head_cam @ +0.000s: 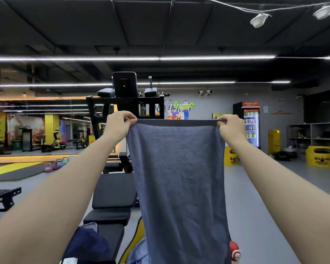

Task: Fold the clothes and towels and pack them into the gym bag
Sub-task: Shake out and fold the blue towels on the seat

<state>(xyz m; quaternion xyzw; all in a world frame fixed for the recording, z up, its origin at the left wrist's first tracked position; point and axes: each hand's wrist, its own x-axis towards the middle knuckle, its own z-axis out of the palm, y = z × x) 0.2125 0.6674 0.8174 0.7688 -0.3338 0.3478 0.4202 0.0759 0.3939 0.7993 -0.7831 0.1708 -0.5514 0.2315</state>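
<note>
A grey-blue towel [179, 178] hangs full length in front of me, stretched flat by its top edge. My left hand [119, 123] pinches the top left corner and my right hand [231, 126] pinches the top right corner, both arms held out at head height. Below, a dark navy garment [88, 242] lies on the black bench [114, 191]. A light blue cloth [137, 252] shows beside a yellow-edged bag [135, 237], mostly hidden behind the towel.
A black weight machine [125, 100] stands past the bench. Kettlebells [55, 163] sit on the floor at left. Yellow boxes [320, 156], a drinks fridge [251, 126] and shelves [312, 132] line the right wall. A red and white ball-like thing [234, 251] lies low right.
</note>
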